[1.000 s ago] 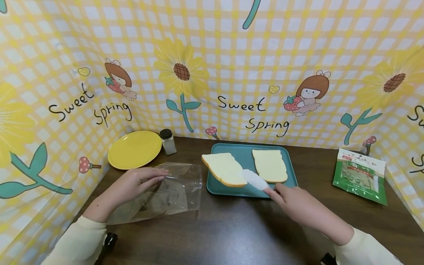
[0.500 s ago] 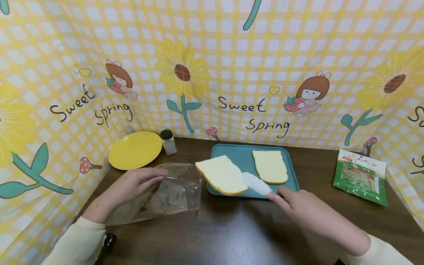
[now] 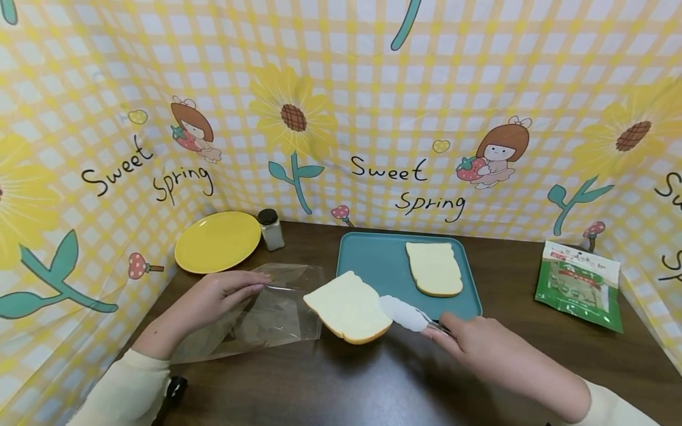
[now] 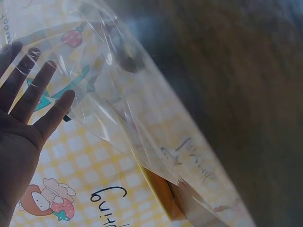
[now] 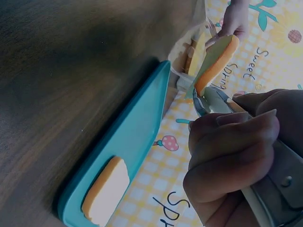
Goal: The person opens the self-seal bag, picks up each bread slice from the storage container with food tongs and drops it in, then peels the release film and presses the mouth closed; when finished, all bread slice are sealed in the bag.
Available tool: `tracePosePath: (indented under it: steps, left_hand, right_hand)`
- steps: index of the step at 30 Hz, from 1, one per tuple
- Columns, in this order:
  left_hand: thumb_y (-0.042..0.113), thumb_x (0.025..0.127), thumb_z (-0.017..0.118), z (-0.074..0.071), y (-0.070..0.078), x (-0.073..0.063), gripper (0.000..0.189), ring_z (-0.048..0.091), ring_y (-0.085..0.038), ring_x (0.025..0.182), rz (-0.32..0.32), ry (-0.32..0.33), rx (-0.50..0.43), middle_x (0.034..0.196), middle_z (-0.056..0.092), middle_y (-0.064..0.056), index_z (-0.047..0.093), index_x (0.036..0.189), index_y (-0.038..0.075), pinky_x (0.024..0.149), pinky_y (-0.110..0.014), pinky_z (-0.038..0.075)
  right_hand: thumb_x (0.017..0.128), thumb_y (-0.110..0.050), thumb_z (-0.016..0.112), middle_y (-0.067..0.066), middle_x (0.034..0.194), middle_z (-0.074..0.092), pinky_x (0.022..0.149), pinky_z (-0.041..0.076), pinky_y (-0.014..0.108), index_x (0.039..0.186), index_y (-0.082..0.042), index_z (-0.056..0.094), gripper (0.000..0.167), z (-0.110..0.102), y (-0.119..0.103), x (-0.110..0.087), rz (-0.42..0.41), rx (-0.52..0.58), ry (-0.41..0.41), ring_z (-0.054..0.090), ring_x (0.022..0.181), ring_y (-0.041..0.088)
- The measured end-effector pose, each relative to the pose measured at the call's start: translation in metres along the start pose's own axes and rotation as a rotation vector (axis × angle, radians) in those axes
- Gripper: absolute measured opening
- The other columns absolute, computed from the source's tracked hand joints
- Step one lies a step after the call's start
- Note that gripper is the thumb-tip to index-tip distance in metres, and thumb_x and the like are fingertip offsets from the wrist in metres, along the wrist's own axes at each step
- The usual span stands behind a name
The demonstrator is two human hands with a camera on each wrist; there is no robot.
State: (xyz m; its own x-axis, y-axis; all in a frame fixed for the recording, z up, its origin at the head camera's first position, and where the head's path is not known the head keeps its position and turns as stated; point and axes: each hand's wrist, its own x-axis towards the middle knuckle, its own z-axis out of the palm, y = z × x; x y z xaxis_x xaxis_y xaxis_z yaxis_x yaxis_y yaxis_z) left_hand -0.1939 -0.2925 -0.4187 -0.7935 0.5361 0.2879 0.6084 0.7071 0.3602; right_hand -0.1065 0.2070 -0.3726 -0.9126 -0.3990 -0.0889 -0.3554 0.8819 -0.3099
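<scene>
My left hand (image 3: 224,290) pinches the edge of a clear plastic bag (image 3: 282,319) between thumb and index finger. In the left wrist view, the other fingers are spread against the film. My right hand (image 3: 479,343) grips metal tongs with white tips (image 3: 403,313). Between the tips is a slice of bread (image 3: 351,307), pale with a brown crust. It hangs tilted over the table, beside the bag's right end. A second slice of bread (image 3: 436,269) lies on the right half of a teal tray (image 3: 373,248).
A yellow plate (image 3: 218,241) stands at the back left, next to a small jar (image 3: 272,229) with a black lid. A green and white packet (image 3: 578,284) lies at the right. A patterned cloth (image 3: 341,89) rises behind the brown table (image 3: 362,390).
The gripped slice has moved off the tray, towards me and left to the bag's end, along with the tongs. My left hand and the bag have barely moved.
</scene>
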Motion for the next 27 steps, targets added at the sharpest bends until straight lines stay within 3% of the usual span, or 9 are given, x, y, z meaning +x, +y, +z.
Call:
tracePosePath:
  steps: [7,12,15,21,27]
  left_hand:
    - [0.018,0.105,0.07,0.0,-0.001,-0.001,0.033,0.073,-0.007,0.124,0.005,-0.005,-0.007,0.135,0.075,0.013,0.075,0.133,0.034,0.102,-0.017,0.057]
    - [0.016,0.104,0.071,0.0,-0.002,-0.003,0.035,0.073,-0.007,0.125,0.002,-0.013,-0.001,0.136,0.075,0.013,0.075,0.132,0.036,0.102,-0.019,0.059]
    - [0.016,0.104,0.071,0.0,-0.002,-0.002,0.035,0.072,-0.009,0.126,0.004,-0.018,0.005,0.137,0.075,0.013,0.074,0.132,0.037,0.103,-0.02,0.058]
    - [0.016,0.103,0.073,0.002,-0.002,-0.002,0.035,0.072,-0.011,0.128,0.031,-0.003,-0.012,0.136,0.075,0.011,0.075,0.131,0.036,0.107,-0.002,0.044]
    - [0.017,0.103,0.072,0.002,-0.002,-0.001,0.031,0.072,-0.011,0.128,0.048,-0.004,-0.025,0.137,0.075,0.01,0.077,0.13,0.031,0.107,-0.002,0.044]
  right_hand:
    - [0.109,-0.058,0.052,-0.011,0.06,0.044,0.052,0.035,0.025,0.092,-0.023,0.056,0.039,0.003,-0.006,0.002,-0.012,0.001,-0.049,0.041,0.054,0.007]
    - [0.109,-0.059,0.051,-0.01,0.061,0.044,0.051,0.035,0.025,0.093,-0.023,0.056,0.04,0.003,-0.012,0.004,-0.028,0.022,-0.083,0.041,0.053,0.007]
    - [0.109,-0.059,0.051,-0.011,0.06,0.043,0.05,0.035,0.026,0.093,-0.023,0.056,0.04,0.004,-0.014,0.005,-0.052,0.005,-0.07,0.04,0.052,0.007]
    - [0.109,-0.059,0.05,-0.011,0.06,0.043,0.049,0.033,0.026,0.092,-0.023,0.055,0.041,0.004,-0.016,0.008,-0.097,-0.016,-0.049,0.039,0.051,0.006]
    - [0.11,-0.057,0.052,-0.012,0.059,0.04,0.047,0.03,0.024,0.089,-0.023,0.054,0.04,0.003,-0.015,0.014,-0.185,-0.041,-0.002,0.036,0.05,0.004]
